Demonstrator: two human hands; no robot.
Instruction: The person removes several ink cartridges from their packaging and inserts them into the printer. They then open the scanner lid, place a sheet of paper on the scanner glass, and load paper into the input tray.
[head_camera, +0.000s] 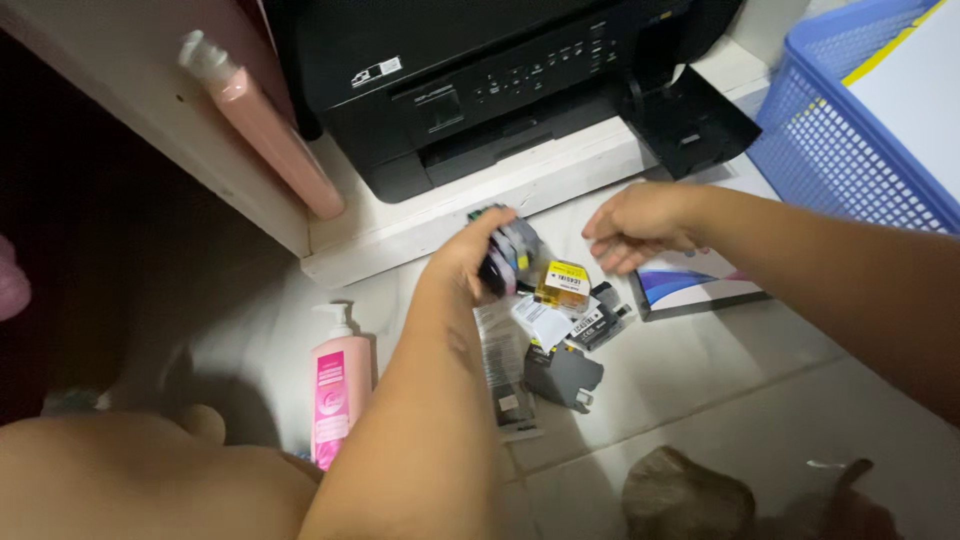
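My left hand (470, 255) grips a stack of ink cartridges (512, 252), black with coloured ends, held just above the tiled floor. My right hand (640, 225) hovers to the right of it with fingers loosely curled and nothing in it. Below the two hands lies a small pile: a yellow-topped cartridge (563, 283), a black cartridge (562, 375), a white-labelled one (545, 322) and a clear plastic wrapper (505, 365). A black printer (480, 80) sits on a low white shelf just beyond, its cartridge door (690, 120) hanging open at the right.
A pink pump bottle (335, 385) stands on the floor at left. A pink tube (265, 125) leans against the shelf. A blue mesh basket (850, 120) with paper stands at right, a flat printed packet (690, 285) below my right hand. My knee fills the lower left.
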